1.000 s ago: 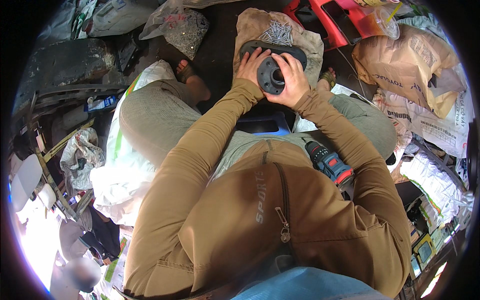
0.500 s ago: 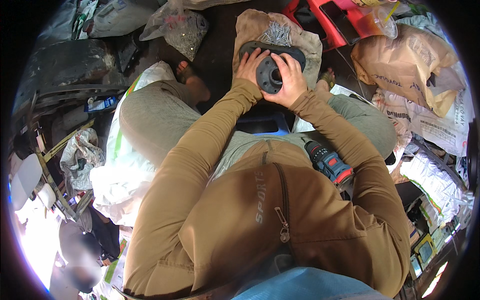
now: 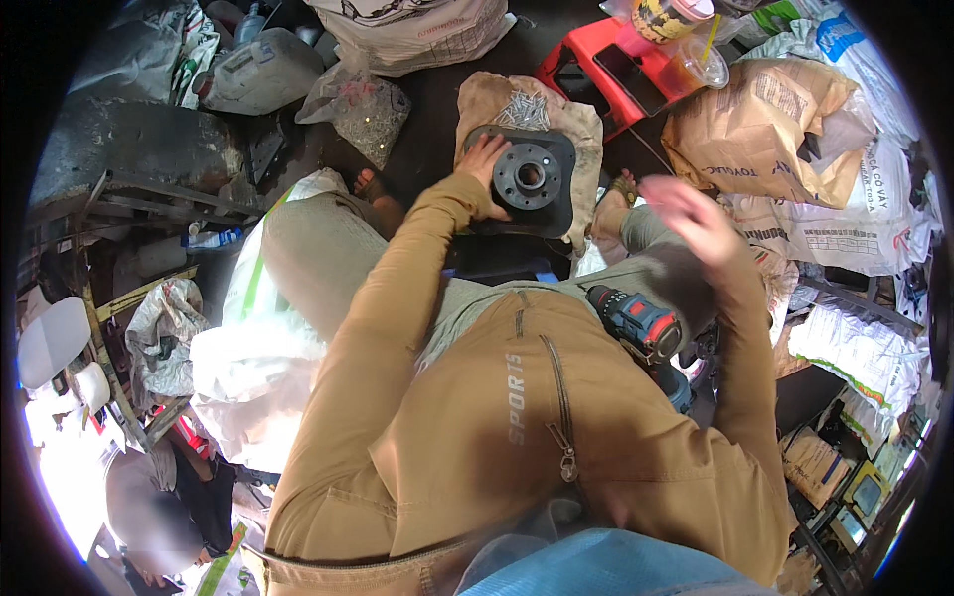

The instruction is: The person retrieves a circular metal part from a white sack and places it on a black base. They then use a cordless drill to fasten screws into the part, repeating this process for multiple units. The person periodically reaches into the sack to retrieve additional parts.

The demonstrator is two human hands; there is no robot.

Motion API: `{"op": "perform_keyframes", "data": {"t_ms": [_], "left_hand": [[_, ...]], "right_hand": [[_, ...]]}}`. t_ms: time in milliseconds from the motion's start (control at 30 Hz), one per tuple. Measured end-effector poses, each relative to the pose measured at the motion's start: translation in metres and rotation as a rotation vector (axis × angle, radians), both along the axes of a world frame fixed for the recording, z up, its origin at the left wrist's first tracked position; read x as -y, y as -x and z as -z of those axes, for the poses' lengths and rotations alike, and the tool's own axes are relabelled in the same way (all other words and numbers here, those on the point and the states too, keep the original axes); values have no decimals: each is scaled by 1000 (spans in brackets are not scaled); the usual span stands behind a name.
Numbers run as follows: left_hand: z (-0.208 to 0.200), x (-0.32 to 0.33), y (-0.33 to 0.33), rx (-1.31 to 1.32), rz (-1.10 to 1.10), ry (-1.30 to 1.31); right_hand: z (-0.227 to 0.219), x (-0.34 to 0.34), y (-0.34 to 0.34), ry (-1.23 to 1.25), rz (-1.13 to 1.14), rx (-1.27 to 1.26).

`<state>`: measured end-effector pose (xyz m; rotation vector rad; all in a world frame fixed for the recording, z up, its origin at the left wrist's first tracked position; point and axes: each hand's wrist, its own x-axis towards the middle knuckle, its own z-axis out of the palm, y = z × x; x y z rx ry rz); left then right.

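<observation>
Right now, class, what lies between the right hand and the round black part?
Between the right hand and the round black part, the head view shows a foot, the brown sheet and the black plate.

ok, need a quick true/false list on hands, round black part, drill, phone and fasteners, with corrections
1. The left hand touches the round black part. True.
2. The right hand grips that part too. False: it is apart from it, off to its right.
3. The silver fasteners lie on the brown sheet. True.
4. The drill lies on that sheet. False: it is by the person's right thigh.
5. The phone lies on the red stool. True.
</observation>
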<state>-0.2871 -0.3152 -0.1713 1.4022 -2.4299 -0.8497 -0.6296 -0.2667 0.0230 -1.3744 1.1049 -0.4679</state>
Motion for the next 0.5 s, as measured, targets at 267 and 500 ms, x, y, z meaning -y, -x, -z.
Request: {"op": "perform_keyframes", "data": {"t_ms": [267, 500], "left_hand": [[-16, 85, -10, -60, -460, -117], [24, 118, 42, 281, -417, -111]], "right_hand": [[-28, -208, 8, 30, 39, -565], [-15, -217, -8, -280, 232, -830]]}}
